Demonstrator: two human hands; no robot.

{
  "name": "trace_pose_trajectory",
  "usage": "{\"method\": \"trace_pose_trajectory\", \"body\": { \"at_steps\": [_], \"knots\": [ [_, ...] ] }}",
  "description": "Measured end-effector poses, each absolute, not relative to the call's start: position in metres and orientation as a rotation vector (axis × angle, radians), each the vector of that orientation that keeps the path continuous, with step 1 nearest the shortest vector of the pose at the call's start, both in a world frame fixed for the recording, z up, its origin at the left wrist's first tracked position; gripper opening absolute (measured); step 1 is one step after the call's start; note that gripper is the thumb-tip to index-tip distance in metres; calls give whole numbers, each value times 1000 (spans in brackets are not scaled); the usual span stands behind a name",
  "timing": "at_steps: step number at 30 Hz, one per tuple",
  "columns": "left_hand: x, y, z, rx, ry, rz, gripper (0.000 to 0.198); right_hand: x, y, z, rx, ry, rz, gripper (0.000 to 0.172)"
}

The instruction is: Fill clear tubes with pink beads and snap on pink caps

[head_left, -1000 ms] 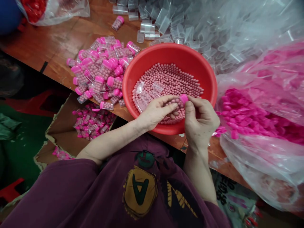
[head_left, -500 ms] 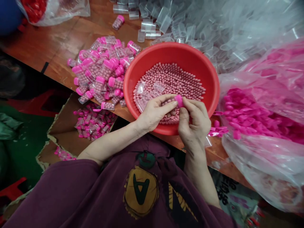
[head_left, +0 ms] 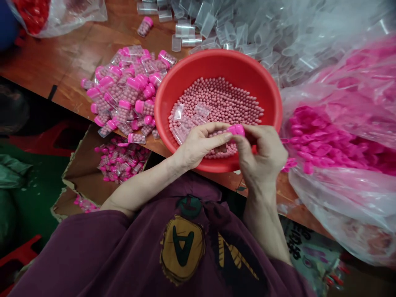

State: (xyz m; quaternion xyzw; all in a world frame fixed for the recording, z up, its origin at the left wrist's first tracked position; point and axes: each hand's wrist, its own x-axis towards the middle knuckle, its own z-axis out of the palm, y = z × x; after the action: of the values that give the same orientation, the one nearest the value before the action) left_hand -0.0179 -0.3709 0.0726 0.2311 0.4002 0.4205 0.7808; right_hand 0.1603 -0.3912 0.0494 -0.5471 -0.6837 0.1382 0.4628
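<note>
Table point(head_left: 71, 45): the front edge slopes from upper left to lower right. Back of the table, far left: a clear bag point(head_left: 80, 17) with red parts point(head_left: 34, 16). Below the front edge, left: a carton point(head_left: 82, 161) with capped tubes point(head_left: 123, 161) inside. Directly above the carton, a heap of filled tubes point(head_left: 123, 90) with pink caps lies along the front edge. One stray tube point(head_left: 145, 26) lies behind the heap, apart from it.

Center: a red basin point(head_left: 213, 53) stands at the front edge, just beside the heap. Contents: pink beads point(head_left: 229, 99), with several clear tubes point(head_left: 182, 123) on their left part. Behind the basin, reaching back and right, is a pile of clear sleeves point(head_left: 229, 29).

Left hand point(head_left: 198, 146): over the front rim of the basin, thumb and fingers closed around a tube point(head_left: 215, 133); the hand covers most of its body. The tube lies on its side, its pink cap point(head_left: 237, 129) pointing right. Right hand point(head_left: 262, 152): thumb and forefinger nearly together, pinching the cap. Cap seating: cannot be told.

Right: pink lids point(head_left: 328, 140) lie in an open plastic bag point(head_left: 334, 202), which overhangs the front edge.
</note>
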Motion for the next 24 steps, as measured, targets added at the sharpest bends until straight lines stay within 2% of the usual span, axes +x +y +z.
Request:
{"method": "trace_pose_trajectory", "body": {
  "at_steps": [1, 4, 5, 6, 8, 11, 15, 24],
  "knots": [
    [-17, -369, 72, 489, 905, 917, 13, 158, -395, 49, -1346, -1767, 287, 34],
    [-14, -366, 69, 471, 951, 940, 19, 152, -401, 45, -1399, -1947, 174, 68],
    [-13, -366, 67, 468, 945, 947, 23, 149, -401, 44, -1446, -1971, 143, 73],
    [-12, -366, 66, 468, 938, 957, 27, 146, -400, 43, -1495, -1979, 105, 73],
    [-11, -366, 64, 461, 936, 982, 30, 139, -396, 41, -1561, -1990, 13, 63],
    [-11, -366, 66, 437, 940, 970, 27, 134, -390, 40, -1506, -2041, -165, 50],
    [-11, -367, 70, 405, 930, 926, 16, 140, -387, 37, -1467, -2058, -271, 55],
    [-9, -365, 63, 465, 915, 941, 29, 143, -388, 27, -1489, -2114, -220, 57]
  ]
}}
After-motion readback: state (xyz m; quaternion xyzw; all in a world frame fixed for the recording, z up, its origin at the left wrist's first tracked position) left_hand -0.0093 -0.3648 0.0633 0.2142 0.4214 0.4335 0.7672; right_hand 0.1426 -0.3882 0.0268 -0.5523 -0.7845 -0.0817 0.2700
